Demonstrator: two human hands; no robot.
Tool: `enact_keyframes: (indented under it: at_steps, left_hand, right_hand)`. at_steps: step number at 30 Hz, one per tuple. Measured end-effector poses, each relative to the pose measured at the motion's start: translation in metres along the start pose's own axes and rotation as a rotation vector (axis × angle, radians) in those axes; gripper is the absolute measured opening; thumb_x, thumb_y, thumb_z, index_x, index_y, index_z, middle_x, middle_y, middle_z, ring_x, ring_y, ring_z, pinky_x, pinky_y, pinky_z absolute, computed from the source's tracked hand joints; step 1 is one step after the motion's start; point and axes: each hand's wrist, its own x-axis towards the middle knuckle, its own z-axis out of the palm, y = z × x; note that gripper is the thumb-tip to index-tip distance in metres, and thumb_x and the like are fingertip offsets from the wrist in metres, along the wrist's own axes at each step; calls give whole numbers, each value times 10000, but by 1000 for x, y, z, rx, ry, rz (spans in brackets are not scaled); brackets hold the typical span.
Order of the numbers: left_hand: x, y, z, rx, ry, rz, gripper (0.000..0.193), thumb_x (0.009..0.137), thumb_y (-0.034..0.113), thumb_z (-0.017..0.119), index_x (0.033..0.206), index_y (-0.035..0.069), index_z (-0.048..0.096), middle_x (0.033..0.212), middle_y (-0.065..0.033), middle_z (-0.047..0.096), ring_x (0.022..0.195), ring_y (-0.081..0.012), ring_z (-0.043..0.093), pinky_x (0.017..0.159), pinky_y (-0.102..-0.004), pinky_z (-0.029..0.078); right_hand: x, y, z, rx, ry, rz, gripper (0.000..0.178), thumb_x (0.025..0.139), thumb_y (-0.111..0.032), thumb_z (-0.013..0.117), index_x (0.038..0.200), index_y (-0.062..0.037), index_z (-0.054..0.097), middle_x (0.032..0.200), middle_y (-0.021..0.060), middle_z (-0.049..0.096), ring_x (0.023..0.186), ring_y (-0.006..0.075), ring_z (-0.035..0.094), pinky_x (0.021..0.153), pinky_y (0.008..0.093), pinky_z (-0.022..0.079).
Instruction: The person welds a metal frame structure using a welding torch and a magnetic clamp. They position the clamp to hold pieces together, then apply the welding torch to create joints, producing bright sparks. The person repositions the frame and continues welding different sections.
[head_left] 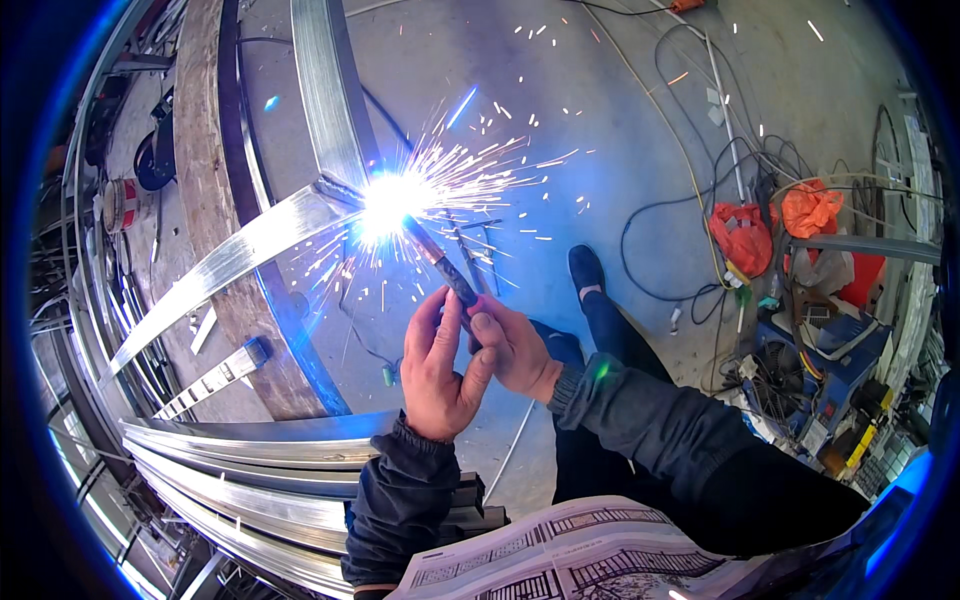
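Observation:
A welding torch points up and to the left, its tip lost in a white-blue arc with sparks flying mostly to the right. My right hand is closed round its handle. Just left of it, my left hand has its fingers closed against the torch, steadying it. The arc burns at the corner where a silver metal tube from the far side meets a second silver tube running down to the left. Glare hides the joint itself and the torch nozzle.
A worn wooden board lies under the tubes. Stacked metal tubes fill the lower left, and a printed sheet with railing pictures lies near me. Cables, red plastic bags and a blue machine crowd the right.

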Motion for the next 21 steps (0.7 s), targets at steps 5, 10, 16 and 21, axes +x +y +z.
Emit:
enact_keyframes:
  at_steps: [5,10,16,21]
  left_hand:
    - [1,3,-1,3,-1,-17,722,1064,361,736,1633,-25,513,1531,-253,562,1356,-404,627,1131,-456,515]
    - [1,-4,1,18,5,15,763,1034,409,762,1596,-53,535,1539,-292,564,1317,-454,659,1065,-474,570]
    - [1,-1,2,24,1,-10,766,1031,408,767,1591,-60,536,1540,-293,561,1314,-453,661,1064,-477,570]
    - [-1,-3,2,53,-3,-9,776,1032,416,766,1595,-64,529,1541,-296,557,1347,-454,640,1086,-477,560]
  right_hand:
    - [1,3,0,22,1,7,484,1167,-480,567,1321,-26,636,930,-2,595,869,105,544,785,300,479]
    - [1,2,1,25,4,8,484,1169,-482,561,1324,-30,638,930,-1,596,862,113,548,786,304,485]
    - [2,5,-2,14,3,30,492,1172,-479,554,1351,-28,638,933,1,598,865,115,552,786,308,488]
    - [0,1,-1,20,7,45,456,1176,-437,559,1346,-22,639,942,4,613,870,111,556,787,300,489]
